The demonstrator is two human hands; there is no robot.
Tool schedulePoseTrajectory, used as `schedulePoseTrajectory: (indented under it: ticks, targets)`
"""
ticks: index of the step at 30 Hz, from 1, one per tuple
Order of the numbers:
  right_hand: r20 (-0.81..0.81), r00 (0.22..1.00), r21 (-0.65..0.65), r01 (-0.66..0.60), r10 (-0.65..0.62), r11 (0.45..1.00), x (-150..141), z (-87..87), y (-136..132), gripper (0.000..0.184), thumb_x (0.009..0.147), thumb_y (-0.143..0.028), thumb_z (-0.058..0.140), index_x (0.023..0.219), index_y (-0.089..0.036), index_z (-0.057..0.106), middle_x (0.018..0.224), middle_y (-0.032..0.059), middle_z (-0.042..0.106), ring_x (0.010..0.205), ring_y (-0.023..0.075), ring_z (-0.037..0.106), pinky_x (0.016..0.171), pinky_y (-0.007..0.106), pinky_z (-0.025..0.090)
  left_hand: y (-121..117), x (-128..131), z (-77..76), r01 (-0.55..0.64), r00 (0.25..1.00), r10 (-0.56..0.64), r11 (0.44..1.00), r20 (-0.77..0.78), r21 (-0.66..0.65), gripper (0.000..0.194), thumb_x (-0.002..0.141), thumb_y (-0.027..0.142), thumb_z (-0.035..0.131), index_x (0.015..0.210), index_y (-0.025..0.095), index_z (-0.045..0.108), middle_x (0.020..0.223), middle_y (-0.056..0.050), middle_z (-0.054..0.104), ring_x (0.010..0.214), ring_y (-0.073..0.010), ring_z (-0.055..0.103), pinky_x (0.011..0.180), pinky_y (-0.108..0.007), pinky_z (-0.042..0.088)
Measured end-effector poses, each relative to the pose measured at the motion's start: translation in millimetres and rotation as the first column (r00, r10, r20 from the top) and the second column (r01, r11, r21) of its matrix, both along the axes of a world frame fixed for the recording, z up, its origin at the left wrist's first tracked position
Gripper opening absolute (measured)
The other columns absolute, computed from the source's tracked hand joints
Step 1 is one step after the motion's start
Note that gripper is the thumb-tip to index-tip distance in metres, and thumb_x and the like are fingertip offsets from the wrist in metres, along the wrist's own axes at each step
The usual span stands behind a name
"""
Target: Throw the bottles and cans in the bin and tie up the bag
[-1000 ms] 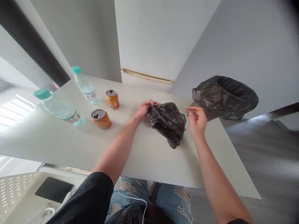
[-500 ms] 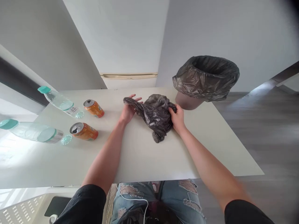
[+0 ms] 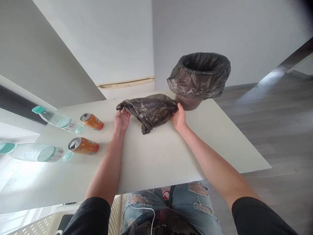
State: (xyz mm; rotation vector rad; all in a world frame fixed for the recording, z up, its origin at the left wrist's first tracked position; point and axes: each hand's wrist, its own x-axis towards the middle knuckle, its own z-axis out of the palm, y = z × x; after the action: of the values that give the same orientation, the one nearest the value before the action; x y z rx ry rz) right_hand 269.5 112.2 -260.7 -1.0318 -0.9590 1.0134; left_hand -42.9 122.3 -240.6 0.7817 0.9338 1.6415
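Note:
A crumpled dark plastic bag (image 3: 149, 111) lies stretched sideways near the far edge of the white table (image 3: 156, 156). My left hand (image 3: 121, 119) grips the bag's left end with its fingers curled under the plastic. At the bag's right end, my right hand (image 3: 179, 117) pinches the plastic. Both hands hold the bag just above the tabletop, pulled apart between them.
A bin lined with a dark bag (image 3: 199, 76) stands at the table's far right corner, close to my right hand. Two orange cans (image 3: 92, 121) (image 3: 83, 145) and two water bottles (image 3: 57, 118) (image 3: 34, 152) stand at the left. Grey floor lies to the right.
My right hand came in and took the bag's right end. Both hands then pulled outward, spreading the bunched bag into a long strip. The view swung left.

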Motion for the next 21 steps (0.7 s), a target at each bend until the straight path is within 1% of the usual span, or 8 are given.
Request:
schedulePoseTrajectory:
  ticks: [4,6,9,11,13,16,18,21]
  targets:
    - [0.081,0.997,-0.027,0.018,-0.016,0.999,1,8.3,-7,0.043,0.085,-0.065,0.062,0.078,-0.025,0.048,0.083,0.0025,0.059,0.079,0.0209,0.055,0.07,0.033,0.048,-10,1,7.5,0.139,0.99,-0.139,0.99,0.007,-0.012,0.072,0.096,0.087,0.033,0.114,0.024,0.064,0.123,-0.015,0.069,0.099,-0.0263,0.07,0.085,-0.043,0.061]
    - [0.245,0.969,0.06,-0.023,0.007,0.998,2,13.5,-14,0.037,0.082,-0.051,0.071,0.071,-0.024,0.048,0.081,0.0004,0.054,0.078,0.0183,0.051,0.07,0.031,0.044,-15,9,7.3,0.214,0.977,-0.214,0.977,-0.01,-0.009,0.08,0.087,0.093,0.046,0.129,0.027,0.061,0.131,-0.014,0.066,0.096,-0.0257,0.07,0.081,-0.041,0.061]
    - [0.46,0.888,0.178,-0.11,0.017,0.978,1,22.1,-24,0.024,0.078,-0.038,0.073,0.072,-0.022,0.056,0.094,0.0023,0.055,0.087,0.019,0.053,0.077,0.032,0.044,-16,21,1.1,0.209,0.973,-0.207,0.978,-0.099,0.017,0.087,0.076,0.065,0.088,0.147,0.037,0.047,0.137,-0.009,0.063,0.106,-0.0231,0.07,0.089,-0.035,0.059]
    - [0.54,0.842,0.228,-0.159,0.012,0.961,0,26.0,-27,0.019,0.077,-0.034,0.071,0.071,-0.022,0.057,0.102,0.0049,0.058,0.097,0.022,0.055,0.087,0.035,0.045,-14,25,-4.8,0.159,0.973,-0.154,0.987,-0.175,0.017,0.099,0.068,0.037,0.098,0.15,0.038,0.043,0.135,-0.007,0.063,0.115,-0.0234,0.069,0.095,-0.034,0.058]
    - [0.546,0.838,0.261,-0.186,0.014,0.947,2,26.4,-26,0.018,0.075,-0.028,0.065,0.067,-0.022,0.051,0.11,0.0068,0.063,0.105,0.0241,0.057,0.095,0.038,0.044,-10,24,-9.7,0.107,0.97,-0.103,0.994,-0.218,0.006,0.091,0.067,0.023,0.093,0.145,0.034,0.048,0.131,-0.007,0.064,0.117,-0.0238,0.068,0.095,-0.033,0.058]
    - [0.441,0.897,0.216,-0.072,-0.032,0.974,9,21.3,-20,0.017,0.071,-0.023,0.056,0.066,-0.023,0.04,0.099,0.0053,0.067,0.091,0.0214,0.059,0.087,0.036,0.044,-4,13,-13.7,-0.002,0.976,0.005,1.0,-0.216,0.015,0.076,0.066,0.012,0.078,0.136,0.031,0.056,0.133,-0.007,0.064,0.113,-0.0223,0.068,0.086,-0.028,0.058]
    - [0.342,0.937,0.129,0.023,-0.067,0.991,13,17.3,-16,0.012,0.07,-0.024,0.053,0.073,-0.024,0.042,0.086,0.0017,0.064,0.08,0.0194,0.056,0.079,0.033,0.043,-1,6,-14.8,-0.073,0.975,0.074,0.997,-0.21,0.011,0.075,0.064,0.009,0.069,0.135,0.031,0.058,0.14,-0.008,0.063,0.111,-0.0214,0.069,0.08,-0.026,0.057]
    - [0.262,0.965,0.071,-0.043,0.023,0.997,18,15.7,-14,0.02,0.075,-0.027,0.05,0.095,-0.025,0.053,0.08,-0.0014,0.058,0.076,0.0195,0.054,0.073,0.031,0.043,0,1,-14.6,-0.134,0.958,0.124,0.991,-0.26,-0.017,0.072,0.067,0.012,0.063,0.136,0.031,0.06,0.148,-0.01,0.06,0.113,-0.0221,0.069,0.077,-0.026,0.056]
